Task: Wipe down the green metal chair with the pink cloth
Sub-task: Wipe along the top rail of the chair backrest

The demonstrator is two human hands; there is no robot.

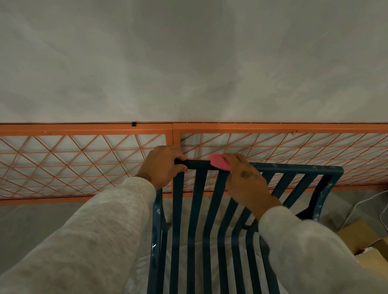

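While the left hand point(161, 166) steadies the green metal chair point(306, 165), its grip closed with the fingers curled round the left end of the top rail, the right hand point(246, 179) works just beside it. In the head view, the right grip is folded over the pink cloth point(219, 162). Its fingers are bent down on top, with the cloth bunched between them and the rail, and only a small pink fold shows past the knuckles.

The cloth sits on the top rail of the backrest, between the two hands, with a short stretch of bare rail between it and the left thumb. The rail's long axis runs across the view from left to right, dipping a little toward the far corner. Most of the rail therefore lies to the right of the cloth, on the right hand's own side, and I judge the next stroke would slide that way.

Both hands reach forward over the slats, the right wrist crossing above them. Behind the chair an orange lattice fence point(73, 161) stands against a grey wall point(181, 55).
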